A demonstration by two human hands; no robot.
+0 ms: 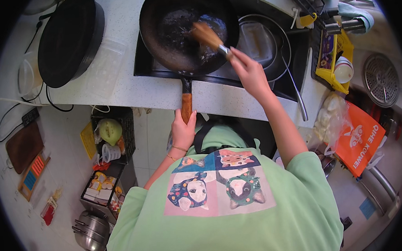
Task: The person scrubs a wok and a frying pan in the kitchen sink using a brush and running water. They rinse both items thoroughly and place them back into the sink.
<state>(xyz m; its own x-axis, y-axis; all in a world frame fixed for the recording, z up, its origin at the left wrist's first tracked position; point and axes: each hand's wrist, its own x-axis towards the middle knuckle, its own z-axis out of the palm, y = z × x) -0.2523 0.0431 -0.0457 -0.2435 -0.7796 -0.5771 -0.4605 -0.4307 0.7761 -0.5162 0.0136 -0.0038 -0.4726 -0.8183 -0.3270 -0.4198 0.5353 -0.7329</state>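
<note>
A dark wok [170, 55] sits over the black cooktop [140, 65], its wooden handle [187, 104] pointing towards me. My left hand [183, 129] grips the end of that handle. In my right hand [251, 73] is a pan brush [210, 38] with a metal collar. Its blurred bristles reach down into the wok, where the dark surface looks wet and shiny. To the right of the wok, a wide pan [279, 53] holds a translucent plastic container [256, 42]. A long-handled metal utensil [296, 89] leans out of this pan, over the counter edge.
On the left of the white counter [131, 91] stand a round black appliance [69, 43] and a clear plastic box [106, 67]. A yellow basket [340, 50] stands to the right. An orange bag [358, 141] hangs below it. Black storage crates [128, 136] stand at lower left.
</note>
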